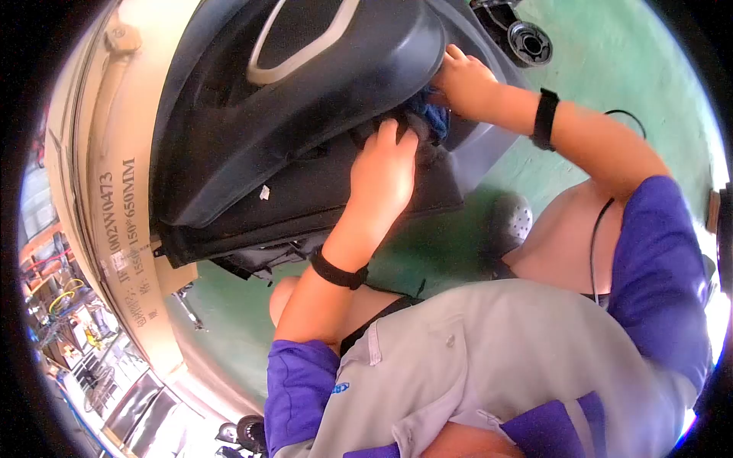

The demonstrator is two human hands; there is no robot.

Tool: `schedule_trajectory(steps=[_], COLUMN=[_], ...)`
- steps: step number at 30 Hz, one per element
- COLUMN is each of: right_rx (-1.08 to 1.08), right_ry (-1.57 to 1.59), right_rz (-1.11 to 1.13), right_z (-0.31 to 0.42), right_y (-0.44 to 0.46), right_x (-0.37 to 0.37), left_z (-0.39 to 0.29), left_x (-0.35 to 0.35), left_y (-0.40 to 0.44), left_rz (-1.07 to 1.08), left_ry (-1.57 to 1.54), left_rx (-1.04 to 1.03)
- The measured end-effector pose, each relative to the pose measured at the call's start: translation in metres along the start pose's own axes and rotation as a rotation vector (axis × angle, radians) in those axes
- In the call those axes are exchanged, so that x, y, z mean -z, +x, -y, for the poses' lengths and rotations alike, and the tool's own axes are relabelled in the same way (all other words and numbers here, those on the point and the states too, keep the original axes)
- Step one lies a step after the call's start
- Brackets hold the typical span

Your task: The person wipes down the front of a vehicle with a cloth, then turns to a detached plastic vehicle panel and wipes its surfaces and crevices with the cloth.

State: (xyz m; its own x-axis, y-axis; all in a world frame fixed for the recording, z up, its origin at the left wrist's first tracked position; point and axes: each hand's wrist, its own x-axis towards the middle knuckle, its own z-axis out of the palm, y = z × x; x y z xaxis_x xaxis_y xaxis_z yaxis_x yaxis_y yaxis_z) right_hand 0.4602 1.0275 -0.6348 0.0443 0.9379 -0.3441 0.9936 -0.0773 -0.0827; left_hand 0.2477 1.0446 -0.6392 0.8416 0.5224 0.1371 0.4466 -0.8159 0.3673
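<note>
Before me stands a large dark plastic shell [366, 72] with a light grey looped trim. Under its curved edge lies a black panel [305, 191] with a small white scrap on it. My left hand [384, 172] reaches over this panel, its fingers bent into dark material below the shell's edge; what they hold, if anything, is hidden. My right hand [464, 82] is at the shell's right end, fingers curled at the edge. Dark blue cloth [436, 118] shows between the hands, just below the right one.
A large cardboard box [126, 252] with printed text stands at the left. Cluttered shelves [84, 328] are beyond it. A black round part [528, 43] lies on the green floor [603, 61] at the top right. My knees and a grey clog [510, 221] are close below.
</note>
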Motion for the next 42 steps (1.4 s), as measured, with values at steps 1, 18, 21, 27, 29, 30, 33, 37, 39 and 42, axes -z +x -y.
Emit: schedule_trajectory(steps=[1,18,21,27,29,30,33,37,39,42], right_rx=[0.049,0.622,0.572,0.178,0.231,0.308,0.657,0.667,0.668,0.52], right_ry=[0.016,-0.011,-0.191,-0.103,0.045,0.146,0.29,0.236,0.184,0.139], right_rz=[-0.047,0.043,0.225,-0.049,-0.143,-0.146,-0.405,-0.367,-0.364,-0.369], right_z=[-0.002,-0.015,-0.004,-0.032,-0.036,-0.028,-0.017,-0.024,-0.032,-0.041], right_y=[-0.002,-0.002,0.011,0.005,-0.005,-0.01,-0.019,-0.004,-0.003,0.005], right_x=[-0.008,-0.053,-0.035,0.021,0.002,-0.01,-0.054,-0.066,-0.063,-0.055], left_z=[0.0,-0.044,-0.037,-0.04,-0.037,-0.034,-0.025,-0.021,-0.027,-0.034], left_x=[0.0,0.003,0.002,0.007,0.01,0.013,0.015,0.001,-0.001,-0.007], left_y=[-0.001,0.018,0.033,0.041,0.034,0.028,0.007,-0.002,0.011,0.034], left_rz=[0.015,0.223,0.218,0.023,0.028,0.035,0.146,0.147,0.134,0.185], left_ry=[-0.017,-0.163,-0.139,0.194,0.227,0.245,0.072,0.029,0.023,0.084], left_rx=[0.009,0.025,0.003,-0.069,-0.018,0.006,0.092,0.026,-0.012,-0.037])
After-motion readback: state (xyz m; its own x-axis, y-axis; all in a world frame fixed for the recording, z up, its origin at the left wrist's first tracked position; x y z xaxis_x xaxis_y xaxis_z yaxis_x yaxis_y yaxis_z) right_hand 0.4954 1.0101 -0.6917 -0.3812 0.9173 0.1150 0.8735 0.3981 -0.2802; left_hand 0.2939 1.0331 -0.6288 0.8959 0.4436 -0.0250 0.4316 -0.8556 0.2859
